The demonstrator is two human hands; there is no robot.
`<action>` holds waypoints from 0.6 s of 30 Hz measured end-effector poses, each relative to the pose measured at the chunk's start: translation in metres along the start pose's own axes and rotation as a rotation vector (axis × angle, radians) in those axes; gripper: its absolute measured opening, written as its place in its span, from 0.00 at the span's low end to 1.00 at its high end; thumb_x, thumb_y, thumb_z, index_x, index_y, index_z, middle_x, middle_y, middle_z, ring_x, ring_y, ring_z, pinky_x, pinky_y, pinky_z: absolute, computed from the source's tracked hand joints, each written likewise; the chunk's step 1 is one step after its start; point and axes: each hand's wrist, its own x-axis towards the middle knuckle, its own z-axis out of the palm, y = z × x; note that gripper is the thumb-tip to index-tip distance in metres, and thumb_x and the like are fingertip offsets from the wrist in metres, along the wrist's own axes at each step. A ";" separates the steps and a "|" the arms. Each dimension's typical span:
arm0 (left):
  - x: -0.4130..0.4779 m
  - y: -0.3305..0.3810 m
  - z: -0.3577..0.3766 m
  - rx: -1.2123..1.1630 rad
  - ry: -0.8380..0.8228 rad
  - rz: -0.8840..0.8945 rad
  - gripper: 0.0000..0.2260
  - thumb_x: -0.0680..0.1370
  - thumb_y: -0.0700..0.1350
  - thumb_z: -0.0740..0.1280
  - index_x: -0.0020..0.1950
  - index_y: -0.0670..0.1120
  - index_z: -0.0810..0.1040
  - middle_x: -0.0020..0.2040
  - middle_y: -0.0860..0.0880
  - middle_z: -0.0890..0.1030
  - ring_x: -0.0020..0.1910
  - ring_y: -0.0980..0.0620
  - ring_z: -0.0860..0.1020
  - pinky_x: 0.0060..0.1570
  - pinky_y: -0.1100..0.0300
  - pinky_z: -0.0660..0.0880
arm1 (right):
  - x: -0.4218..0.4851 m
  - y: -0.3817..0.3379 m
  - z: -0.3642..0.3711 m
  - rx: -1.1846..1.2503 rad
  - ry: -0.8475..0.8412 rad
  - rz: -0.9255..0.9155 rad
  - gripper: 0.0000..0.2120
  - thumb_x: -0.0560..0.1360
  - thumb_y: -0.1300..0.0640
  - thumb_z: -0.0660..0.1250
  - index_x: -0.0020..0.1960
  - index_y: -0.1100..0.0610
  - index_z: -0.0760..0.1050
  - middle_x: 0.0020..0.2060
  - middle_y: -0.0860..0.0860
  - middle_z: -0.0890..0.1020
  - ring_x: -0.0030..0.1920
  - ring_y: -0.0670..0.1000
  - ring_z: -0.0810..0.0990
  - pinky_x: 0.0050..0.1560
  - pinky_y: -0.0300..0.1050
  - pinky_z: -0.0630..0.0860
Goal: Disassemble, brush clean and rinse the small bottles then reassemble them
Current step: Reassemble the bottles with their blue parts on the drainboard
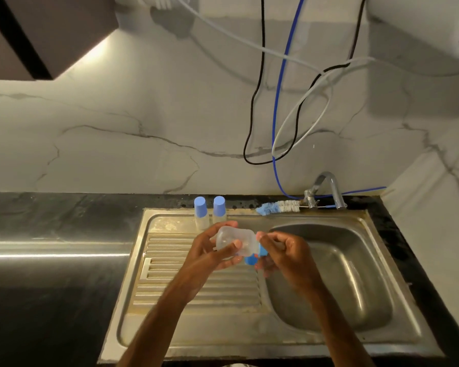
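My left hand (212,251) grips a small clear plastic bottle (236,241) lying on its side above the drainboard. My right hand (281,251) pinches the blue cap end (252,258) of that bottle, its fingers curled round it. Two more small bottles with blue caps (200,210) (219,209) stand upright at the back of the drainboard. A bottle brush (278,207) with blue and white bristles lies along the sink's back edge, beside the tap.
The steel sink (329,274) has its basin on the right and a ribbed drainboard (170,260) on the left. The tap (326,189) stands at the back. Black, blue and white cables (276,115) hang down the marble wall. Dark countertop (51,260) lies left.
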 end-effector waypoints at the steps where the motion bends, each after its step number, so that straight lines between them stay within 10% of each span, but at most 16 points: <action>1: -0.003 0.000 0.003 0.020 -0.005 0.020 0.21 0.73 0.44 0.77 0.65 0.49 0.80 0.61 0.44 0.82 0.61 0.41 0.82 0.57 0.42 0.81 | -0.003 -0.002 0.000 -0.018 0.005 0.021 0.17 0.77 0.45 0.69 0.54 0.59 0.82 0.40 0.56 0.87 0.38 0.58 0.87 0.40 0.63 0.84; 6: -0.016 -0.002 0.005 0.018 0.035 0.042 0.20 0.74 0.42 0.76 0.65 0.48 0.80 0.61 0.43 0.82 0.61 0.40 0.82 0.59 0.40 0.80 | -0.011 -0.002 -0.012 0.105 -0.145 0.067 0.20 0.77 0.51 0.70 0.66 0.57 0.78 0.54 0.57 0.86 0.53 0.56 0.86 0.47 0.58 0.85; 12: -0.029 0.006 0.004 0.112 -0.090 0.136 0.20 0.76 0.39 0.76 0.67 0.46 0.77 0.63 0.43 0.79 0.61 0.39 0.80 0.57 0.39 0.80 | -0.020 -0.017 -0.013 0.087 -0.143 0.108 0.21 0.80 0.45 0.66 0.55 0.64 0.80 0.41 0.63 0.86 0.37 0.59 0.85 0.34 0.47 0.83; 18: -0.031 0.010 0.008 0.187 -0.096 0.169 0.20 0.76 0.38 0.76 0.67 0.46 0.77 0.60 0.44 0.81 0.59 0.40 0.82 0.56 0.41 0.81 | -0.019 -0.017 -0.012 0.051 -0.027 0.080 0.18 0.79 0.48 0.67 0.57 0.62 0.82 0.46 0.58 0.87 0.43 0.57 0.88 0.41 0.53 0.86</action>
